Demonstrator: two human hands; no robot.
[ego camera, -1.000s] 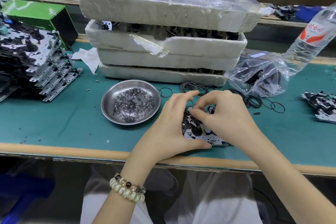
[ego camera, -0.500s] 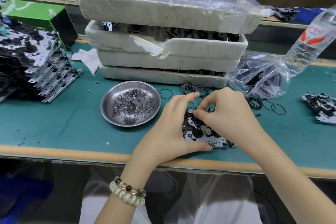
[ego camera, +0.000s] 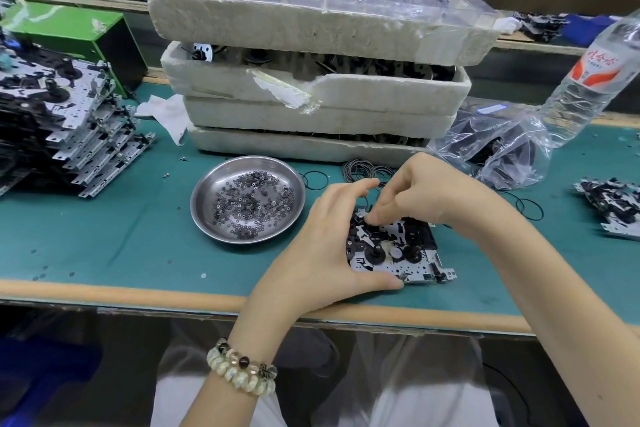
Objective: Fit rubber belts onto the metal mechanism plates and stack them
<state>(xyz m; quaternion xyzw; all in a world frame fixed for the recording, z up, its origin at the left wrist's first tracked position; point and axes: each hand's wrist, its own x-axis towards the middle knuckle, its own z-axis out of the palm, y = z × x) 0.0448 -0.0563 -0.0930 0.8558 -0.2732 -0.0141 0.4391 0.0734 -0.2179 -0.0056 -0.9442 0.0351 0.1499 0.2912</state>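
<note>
A metal mechanism plate (ego camera: 398,253) with black parts lies on the green mat near the table's front edge. My left hand (ego camera: 322,246) grips its left side, thumb along the near edge and fingers curled over the far corner. My right hand (ego camera: 426,194) comes from the right, its fingertips pinched together on the plate's far left corner; whether a belt is between them is hidden. Loose black rubber belts (ego camera: 363,170) lie just behind my hands. A tall stack of finished plates (ego camera: 69,128) stands at the far left.
A steel dish (ego camera: 211,215) of small washers sits left of my hands. Stacked foam trays (ego camera: 311,97) fill the back. A plastic bag (ego camera: 502,149) and a water bottle (ego camera: 595,80) are at the right, with more plates (ego camera: 609,208) at the right edge.
My right hand has drawn back to the right, uncovering more of the plate, and its fingertips have settled on the far left corner. My left hand keeps its hold.
</note>
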